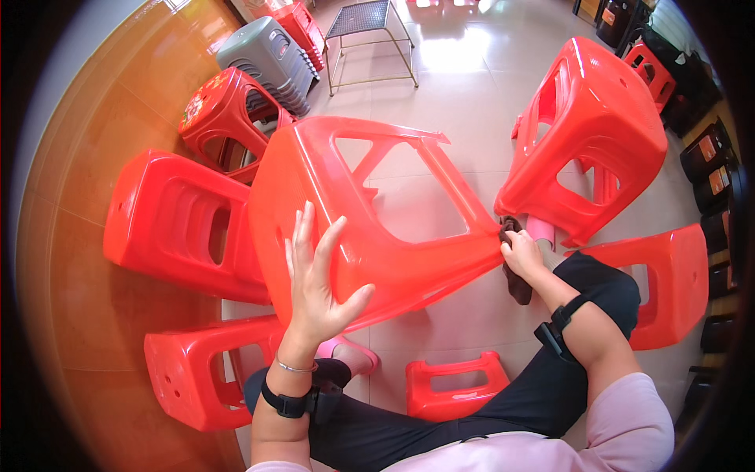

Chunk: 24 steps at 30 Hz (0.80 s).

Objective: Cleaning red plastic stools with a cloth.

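Observation:
A red plastic stool (pixel 383 265) lies tipped in front of me, its seat towards the left and its legs pointing right. My left hand (pixel 318 295) is at the seat with fingers spread wide and nothing in its grasp; whether the palm touches the plastic I cannot tell. At the end of one leg, my right hand (pixel 521 253) grips a dark brown cloth (pixel 518 287) against the plastic. Part of the cloth hangs below that hand, and the rest wraps the leg's tip.
Red stools stand close by: one at the right (pixel 619 130), a lower one (pixel 672 283), and several along the tiled left wall, including one stool (pixel 171 218). A small red stool (pixel 454 407) sits between my legs. Behind are stacked grey stools (pixel 259 53) and a metal-legged stool (pixel 360 17).

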### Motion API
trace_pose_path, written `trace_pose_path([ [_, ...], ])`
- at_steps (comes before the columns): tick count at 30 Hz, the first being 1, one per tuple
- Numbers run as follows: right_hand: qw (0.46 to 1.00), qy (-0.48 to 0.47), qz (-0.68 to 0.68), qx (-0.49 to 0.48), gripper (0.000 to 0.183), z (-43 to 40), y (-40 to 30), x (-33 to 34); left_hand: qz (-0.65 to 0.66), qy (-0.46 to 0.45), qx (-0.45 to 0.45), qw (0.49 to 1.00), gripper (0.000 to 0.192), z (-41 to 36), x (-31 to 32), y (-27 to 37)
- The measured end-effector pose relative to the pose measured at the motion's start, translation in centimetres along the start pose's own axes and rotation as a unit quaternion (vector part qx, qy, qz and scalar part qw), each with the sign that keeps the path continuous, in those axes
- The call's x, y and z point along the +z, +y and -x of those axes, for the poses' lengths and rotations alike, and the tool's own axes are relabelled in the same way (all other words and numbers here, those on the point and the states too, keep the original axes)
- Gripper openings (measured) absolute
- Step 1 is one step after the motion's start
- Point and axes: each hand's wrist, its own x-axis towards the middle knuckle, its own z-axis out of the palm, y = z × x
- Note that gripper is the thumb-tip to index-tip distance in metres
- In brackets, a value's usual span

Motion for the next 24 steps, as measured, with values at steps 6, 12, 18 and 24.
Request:
trace_pose_path([
  [6, 0.998, -0.026, -0.007, 0.049, 0.042, -2.2, 4.0, 1.9, -0.030, -0.012, 0.000, 0.999, 0.075, -0.1, -0.3, 0.7],
  [12, 0.994, -0.042, 0.028, 0.097, 0.040, -2.1, 2.3, 1.4, -0.005, 0.001, -0.003, 1.000, 0.078, -0.1, 0.2, 0.6],
  [18, 0.990, -0.055, 0.048, 0.122, 0.034, -2.1, 3.0, 2.3, -0.014, -0.005, -0.009, 1.000, 0.077, -0.3, 0.4, 1.3],
  [24, 0.980, -0.037, -0.043, 0.190, 0.037, -2.4, 3.7, 3.8, -0.016, -0.004, -0.007, 1.000, 0.078, -0.3, 0.5, 1.0],
])
